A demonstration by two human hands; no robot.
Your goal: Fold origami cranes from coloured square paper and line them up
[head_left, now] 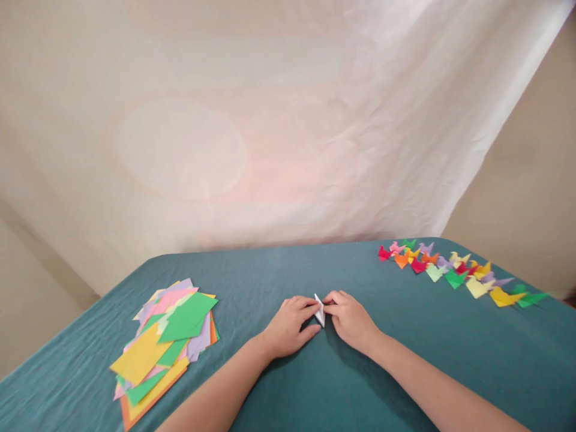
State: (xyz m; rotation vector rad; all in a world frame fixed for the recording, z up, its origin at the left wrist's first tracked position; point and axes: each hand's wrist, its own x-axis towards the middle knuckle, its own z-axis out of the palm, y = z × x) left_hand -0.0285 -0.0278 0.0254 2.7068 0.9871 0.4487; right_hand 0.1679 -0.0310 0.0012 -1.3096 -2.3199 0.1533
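A small folded piece of white paper [320,313], narrow and pointed at both ends, is between my two hands at the middle of the table. My left hand [293,324] has its fingertips on the paper's left side, thumb near the lower point. From the other side, my right hand [350,317] pinches the paper's right edge with bent fingers. The fingertips partly cover the folds, so their exact form is hard to make out.
On the left lies a loose, overlapping pile of coloured paper sheets [166,342]. Several folded paper cranes [454,276] stand in rows at the far right. A blue-green cloth [252,270] covers the table, and a pale sheet [288,150] hangs behind it.
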